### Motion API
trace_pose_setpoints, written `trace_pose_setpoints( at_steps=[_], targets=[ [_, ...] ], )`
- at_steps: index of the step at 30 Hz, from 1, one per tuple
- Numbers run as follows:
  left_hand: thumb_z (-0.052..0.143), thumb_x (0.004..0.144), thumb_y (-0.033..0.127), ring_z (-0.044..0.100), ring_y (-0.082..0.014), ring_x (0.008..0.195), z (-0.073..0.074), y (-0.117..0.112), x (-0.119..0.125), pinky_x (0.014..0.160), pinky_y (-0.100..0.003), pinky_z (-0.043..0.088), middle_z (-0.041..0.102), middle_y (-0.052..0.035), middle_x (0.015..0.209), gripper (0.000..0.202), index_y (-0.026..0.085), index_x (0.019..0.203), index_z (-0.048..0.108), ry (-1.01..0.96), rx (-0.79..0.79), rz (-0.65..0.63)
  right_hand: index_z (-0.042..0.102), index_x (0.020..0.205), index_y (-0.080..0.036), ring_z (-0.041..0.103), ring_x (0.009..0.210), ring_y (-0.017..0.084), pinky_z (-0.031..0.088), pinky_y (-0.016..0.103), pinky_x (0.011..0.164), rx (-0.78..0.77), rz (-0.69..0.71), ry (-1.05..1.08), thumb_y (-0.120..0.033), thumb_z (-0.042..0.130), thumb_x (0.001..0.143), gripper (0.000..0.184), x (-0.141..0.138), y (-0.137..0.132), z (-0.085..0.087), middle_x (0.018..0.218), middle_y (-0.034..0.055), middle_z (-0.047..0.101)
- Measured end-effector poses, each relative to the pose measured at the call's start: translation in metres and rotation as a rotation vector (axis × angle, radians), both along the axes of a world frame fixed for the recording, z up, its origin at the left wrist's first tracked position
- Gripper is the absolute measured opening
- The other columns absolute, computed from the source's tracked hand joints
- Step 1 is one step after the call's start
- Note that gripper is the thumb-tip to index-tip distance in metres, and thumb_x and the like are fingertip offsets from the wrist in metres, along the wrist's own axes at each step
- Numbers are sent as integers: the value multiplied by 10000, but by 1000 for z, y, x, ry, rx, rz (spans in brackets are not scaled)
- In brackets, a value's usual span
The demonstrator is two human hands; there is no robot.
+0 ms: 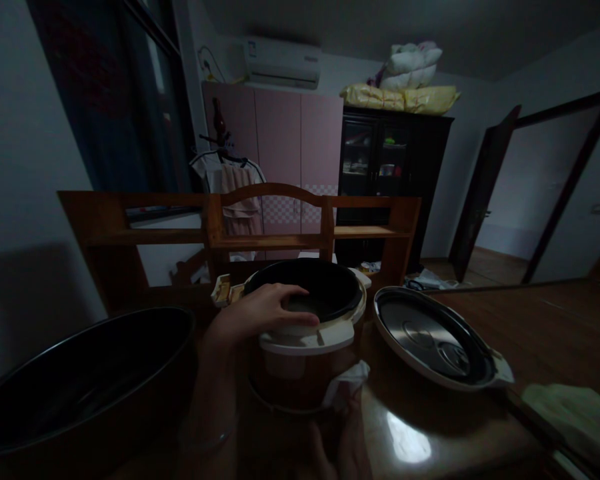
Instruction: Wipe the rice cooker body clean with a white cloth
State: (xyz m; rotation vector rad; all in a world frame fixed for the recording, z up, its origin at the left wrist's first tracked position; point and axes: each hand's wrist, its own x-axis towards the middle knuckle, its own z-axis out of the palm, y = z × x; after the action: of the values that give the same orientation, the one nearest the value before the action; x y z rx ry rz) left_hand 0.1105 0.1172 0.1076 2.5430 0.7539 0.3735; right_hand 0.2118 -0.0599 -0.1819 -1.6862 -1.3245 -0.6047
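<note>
On the shiny wooden table [390, 403], just before the person, the rice cooker [285, 383] is standing upright. Its long axis goes up and down, and its open mouth, with the dark inner pot [330, 287], is facing the ceiling. One pale lug of its rim points towards the person and a little to the right; another pale part, with a brown inside, sticks out to the far left.

The left hand [270, 310] comes from the left side and lies over the near left of the rim. Its thumb and forefinger are apart, both pointing to the right. The right hand [347, 427] is low, beside the lower right wall of the cooker, with a white cloth [347, 383] at its fingertips. It is dim there, so I cannot tell if the fingers pinch the cloth or only press it.

Right of the cooker, the round lid [425, 327] lies with its metal inner face upward, its tab pointing to the lower right. At the left stands a wide dark pot [130, 347], also open upward.
</note>
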Motion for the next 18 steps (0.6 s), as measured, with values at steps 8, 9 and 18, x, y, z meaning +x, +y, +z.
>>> trace_pose_setpoints(
  at_steps=[8,9,18],
  targets=[
    [617,732,722,550,-145,715,0,-1,1,588,-237,355,600,25,790,690,294,1273,622,-13,23,-13,-75,1567,-156,276,1425,311,405,496,1100,-33,72,484,-424,481,998,839,0,15,54,1579,166,186],
    [615,728,728,550,-145,718,0,0,1,591,-238,358,599,25,791,695,294,1270,624,-13,26,-14,-93,1565,-168,227,1443,303,369,508,1122,-34,108,505,-435,466,999,839,2,17,62,1594,148,132],
    [596,725,753,553,-147,710,-1,2,-1,575,-243,351,588,26,769,713,290,1267,625,-19,31,-23,9,1577,-290,-6,1478,304,159,593,1176,-3,254,441,-461,478,1002,761,16,25,90,1618,47,-47]
  ],
)
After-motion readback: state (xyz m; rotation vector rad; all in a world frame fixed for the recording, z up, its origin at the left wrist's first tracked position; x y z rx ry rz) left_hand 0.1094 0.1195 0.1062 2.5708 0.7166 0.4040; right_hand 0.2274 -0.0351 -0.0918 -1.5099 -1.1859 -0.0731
